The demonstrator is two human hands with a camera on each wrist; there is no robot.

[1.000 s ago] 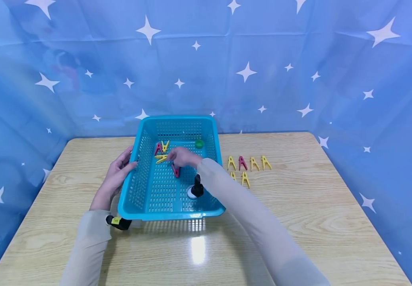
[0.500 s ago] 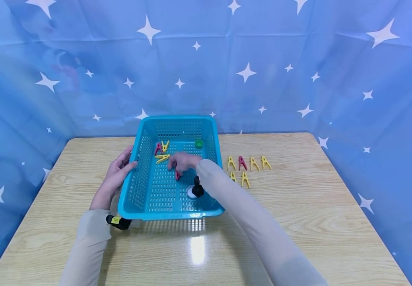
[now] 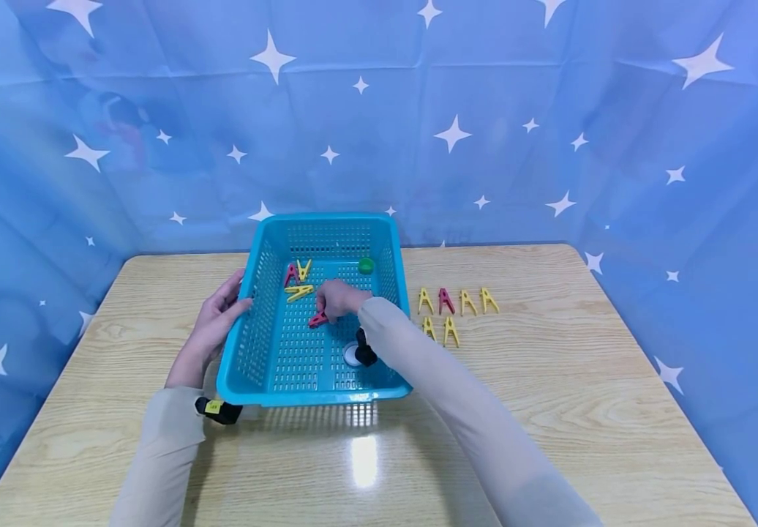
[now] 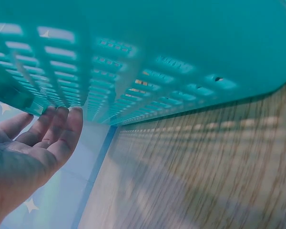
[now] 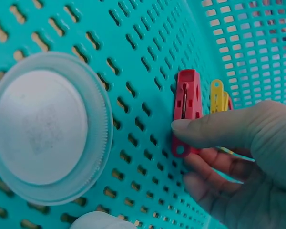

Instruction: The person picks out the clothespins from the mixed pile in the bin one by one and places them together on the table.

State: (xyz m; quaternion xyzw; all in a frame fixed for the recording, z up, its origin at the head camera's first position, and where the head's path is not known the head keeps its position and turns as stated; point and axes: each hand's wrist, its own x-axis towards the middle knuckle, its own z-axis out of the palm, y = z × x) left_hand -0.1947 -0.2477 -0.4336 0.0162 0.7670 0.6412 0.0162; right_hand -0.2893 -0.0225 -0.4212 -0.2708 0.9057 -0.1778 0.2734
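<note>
A teal perforated basket [image 3: 241,380] stands on the wooden table. Inside it my right hand [image 3: 338,298] pinches a red clothespin [image 3: 317,319], seen close in the right wrist view as the red clothespin [image 5: 186,107] held between thumb and fingers [image 5: 214,131]. Beyond it in the basket lie another red pin [image 3: 290,274] and two yellow pins [image 3: 300,291]. My left hand [image 3: 211,326] rests with straight fingers [image 4: 62,126] against the basket's left outer wall [image 4: 133,62].
A green cap [image 3: 366,265] lies in the basket's far right corner and a white lid [image 5: 45,126] near its front. Several yellow pins and one red pin [image 3: 445,300] are lined up on the table [image 3: 550,380] right of the basket.
My right hand has drawn back slightly toward me, turning the red clothespin from pointing down to lying sideways. The left hand has stayed put.
</note>
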